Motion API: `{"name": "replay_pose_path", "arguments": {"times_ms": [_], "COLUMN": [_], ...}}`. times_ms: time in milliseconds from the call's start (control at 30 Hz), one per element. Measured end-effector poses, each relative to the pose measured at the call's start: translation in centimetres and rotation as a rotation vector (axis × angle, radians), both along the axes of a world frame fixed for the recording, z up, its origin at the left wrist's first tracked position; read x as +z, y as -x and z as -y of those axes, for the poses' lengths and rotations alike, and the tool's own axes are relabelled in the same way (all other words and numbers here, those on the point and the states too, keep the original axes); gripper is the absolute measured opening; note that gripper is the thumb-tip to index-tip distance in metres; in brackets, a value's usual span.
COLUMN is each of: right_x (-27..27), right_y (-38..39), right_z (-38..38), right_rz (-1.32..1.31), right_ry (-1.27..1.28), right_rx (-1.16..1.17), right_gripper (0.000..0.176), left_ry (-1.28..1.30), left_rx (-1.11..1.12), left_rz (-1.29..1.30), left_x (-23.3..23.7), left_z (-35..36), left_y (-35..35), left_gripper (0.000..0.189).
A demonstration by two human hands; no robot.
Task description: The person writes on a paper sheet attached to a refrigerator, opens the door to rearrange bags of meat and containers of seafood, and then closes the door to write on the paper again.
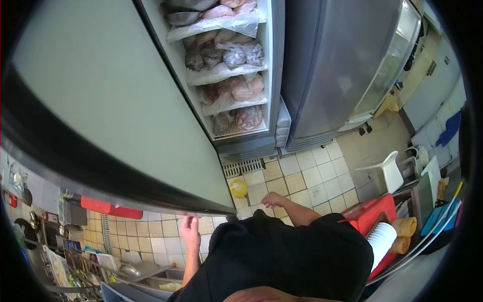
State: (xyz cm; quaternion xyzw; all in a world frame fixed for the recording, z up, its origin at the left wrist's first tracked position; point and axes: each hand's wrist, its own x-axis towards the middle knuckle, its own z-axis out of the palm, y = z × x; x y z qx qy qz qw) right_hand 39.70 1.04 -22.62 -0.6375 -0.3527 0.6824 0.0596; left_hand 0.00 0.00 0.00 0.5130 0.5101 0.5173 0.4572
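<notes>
A tall refrigerator (pixel 274 100) stands open in front of me, its large pale door (pixel 121 100) swung out to the left. My left hand (pixel 189 227) is at the outer edge of that door, with its fingers bent against it and the tips partly hidden. Beside my body, my right hand (pixel 272 200) hangs over the floor with its fingers loosely apart and nothing in them. Inside the refrigerator, bagged pieces of what looks like raw meat (pixel 247 88) lie on several plastic-lined shelves. Dark wrapped bundles (pixel 235 56) sit on a middle shelf, and a metal bowl (pixel 183 18) is above.
Another grey refrigerator (pixel 347 65) stands to the right. A yellow object (pixel 238 189) lies on the tiled floor (pixel 317 178) near the door's lower end. A white chair (pixel 390 170), a red container (pixel 372 214) and stacked white cups (pixel 382 239) are at right. Cluttered counters (pixel 65 251) line the left.
</notes>
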Motion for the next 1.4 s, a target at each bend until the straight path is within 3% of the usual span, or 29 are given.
{"name": "replay_pose_path", "arguments": {"times_ms": [167,267,333,400,500,533,633,767,867,967,1000,1033,1100,1267,1367,1400], "right_x": [6.0,10.8,13.0,11.6,10.0,12.7,13.5,12.9,14.4,10.5,8.4,6.8,4.4,-0.8,-6.0,-8.8], "right_y": [0.7,1.8,1.9,1.5,-0.2,-0.4,-0.8,0.1,0.4,-0.1,-0.7,-1.3,-3.2,-8.5,-11.2,-11.9], "right_z": [0.3,0.6,0.1,-0.3,-0.9,-0.6,-1.2,-0.7,0.0,0.7,0.8,1.2,2.5,8.5,13.3,14.7], "right_rz": [-0.046,-0.078,-0.169,-0.153,0.011,0.099,0.093,0.011,-0.171,-0.406,-0.403,-0.359,-0.264,-0.131,0.01,0.026], "right_ry": [-0.182,-0.553,-0.505,-0.508,-0.712,-0.723,-0.649,-0.663,-0.453,-0.231,-0.197,-0.196,-0.194,-0.114,0.064,0.131], "right_rx": [-0.117,-0.149,-0.13,-0.187,-0.147,-0.137,-0.086,-0.067,-0.041,-0.163,-0.17,-0.234,-0.357,-0.747,-0.786,-0.753], "right_gripper": [0.062,0.065,0.07,0.07,0.066,0.064,0.067,0.067,0.067,0.067,0.063,0.061,0.058,0.045,0.035,0.032], "left_ry": [0.082,0.156,0.228,0.297,0.373,0.377,0.46,0.411,0.347,0.183,0.188,0.218,0.206,0.259,0.276,0.357], "left_rx": [-0.162,-0.209,-0.244,-0.262,-0.319,-0.351,-0.405,-0.444,-0.498,-0.486,-0.481,-0.448,-0.438,-0.336,-0.356,-0.319], "left_rz": [-0.191,-0.306,-0.331,-0.324,-0.236,-0.259,-0.249,-0.312,-0.35,-0.366,-0.383,-0.346,-0.269,-0.249,-0.149,-0.269], "left_x": [-1.9,-3.9,-5.4,-6.4,-9.6,-8.7,-5.2,-7.9,-6.3,-5.0,-2.3,-0.4,-1.8,-0.6,-0.4,0.7], "left_z": [-0.4,-0.7,-0.4,-0.1,-0.1,-0.1,-0.1,-1.4,-2.6,-3.2,-2.9,-2.6,-3.0,-2.1,-2.0,-1.9], "left_y": [-2.3,-1.7,-1.0,-0.9,-0.1,-0.7,-2.7,-3.0,-5.6,-7.3,-8.4,-9.3,-8.1,-5.6,-4.0,-3.7], "left_gripper": [0.02,0.019,0.019,0.019,0.018,0.018,0.02,0.026,0.035,0.042,0.042,0.042,0.041,0.027,0.028,0.03]}}
